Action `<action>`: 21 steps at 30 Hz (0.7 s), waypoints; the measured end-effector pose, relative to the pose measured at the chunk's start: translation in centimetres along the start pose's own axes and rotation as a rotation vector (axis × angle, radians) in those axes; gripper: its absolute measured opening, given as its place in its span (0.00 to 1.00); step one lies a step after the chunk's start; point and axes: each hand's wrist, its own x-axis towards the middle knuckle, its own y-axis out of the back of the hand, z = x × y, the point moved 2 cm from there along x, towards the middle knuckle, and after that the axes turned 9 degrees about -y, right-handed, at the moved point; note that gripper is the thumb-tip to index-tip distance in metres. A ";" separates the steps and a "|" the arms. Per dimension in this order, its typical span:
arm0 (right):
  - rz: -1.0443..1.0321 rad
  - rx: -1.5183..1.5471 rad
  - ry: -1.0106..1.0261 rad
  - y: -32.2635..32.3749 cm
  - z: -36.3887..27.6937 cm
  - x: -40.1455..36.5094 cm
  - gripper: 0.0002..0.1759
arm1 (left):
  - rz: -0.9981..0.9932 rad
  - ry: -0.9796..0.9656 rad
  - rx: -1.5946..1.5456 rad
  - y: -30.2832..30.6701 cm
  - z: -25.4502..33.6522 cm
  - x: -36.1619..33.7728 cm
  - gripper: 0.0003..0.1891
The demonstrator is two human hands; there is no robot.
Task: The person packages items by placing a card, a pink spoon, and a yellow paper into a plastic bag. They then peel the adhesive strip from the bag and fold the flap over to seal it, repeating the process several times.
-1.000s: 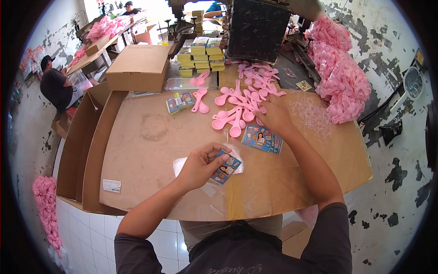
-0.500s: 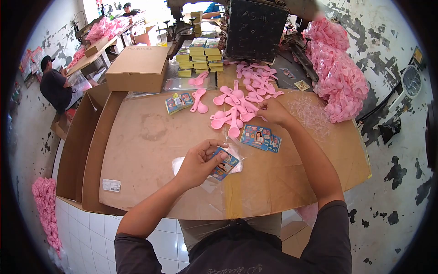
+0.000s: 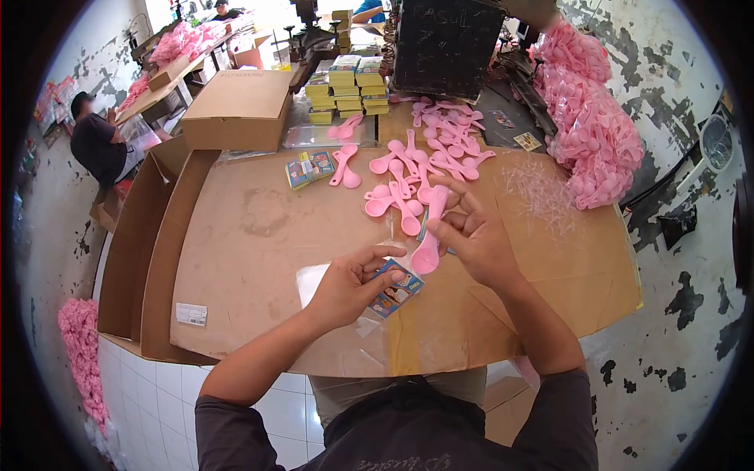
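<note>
My left hand (image 3: pixel 347 289) pinches a blue printed card (image 3: pixel 397 292) above the front middle of the cardboard-covered table (image 3: pixel 251 259). Thin clear plastic bags (image 3: pixel 311 284) lie beneath that hand. A pink double-ended spoon (image 3: pixel 426 255) is held upright between the fingers of my right hand (image 3: pixel 481 245), bowl downward, just right of the card. Behind it lies a heap of similar pink spoons (image 3: pixel 408 169). More blue cards on the table are mostly covered by my right hand and the spoon.
A banded card stack (image 3: pixel 309 169) lies left of the spoons, with taller card stacks (image 3: pixel 345 82) behind. A closed carton (image 3: pixel 236 110) and open box (image 3: pixel 153 259) flank the left. Plastic strips (image 3: pixel 542 196) and bagged pink spoons (image 3: pixel 593 133) are right. A seated person (image 3: pixel 98 145) is far left.
My right hand has come from the heap toward my left hand with a pink spoon in its fingers. The left hand keeps the card, almost in place.
</note>
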 end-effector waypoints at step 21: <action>-0.166 -0.275 0.324 -0.7 -0.1 -1.1 0.10 | -0.041 -0.040 -0.094 0.2 0.4 -0.2 0.15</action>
